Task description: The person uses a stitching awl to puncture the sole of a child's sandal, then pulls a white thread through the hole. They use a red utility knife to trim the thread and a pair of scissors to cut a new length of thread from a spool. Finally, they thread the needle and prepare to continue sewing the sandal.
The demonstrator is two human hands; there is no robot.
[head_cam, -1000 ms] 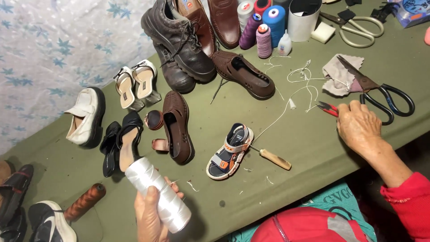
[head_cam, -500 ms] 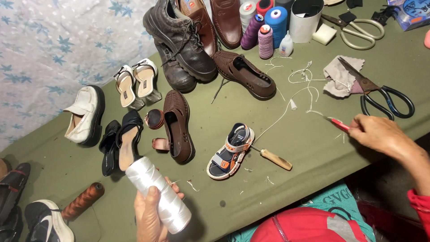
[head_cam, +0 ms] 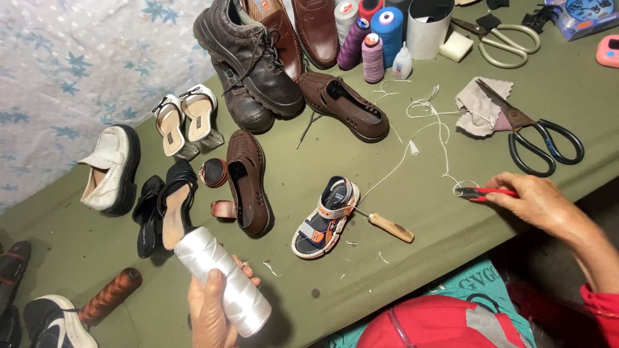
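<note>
Left hand (head_cam: 207,308) grips a white glossy thread spool (head_cam: 222,281); right hand (head_cam: 530,201) pinches small red-handled snips (head_cam: 482,193) on the olive table (head_cam: 438,212).

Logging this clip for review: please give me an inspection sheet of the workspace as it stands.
Surface: green table, strewn with thread scraps.
Job's things: white thread spool; red-handled snips at the end of a white thread; child's sandal with a wooden-handled awl beside it.
Clutter: many shoes, thread cones, black-handled scissors, brown spool.
Grippers: left hand holds the white spool upright-tilted; right hand grips the snips.
Cables: nothing seen.
Surroundings: floral cloth behind the table; red cap at bottom edge.
</note>
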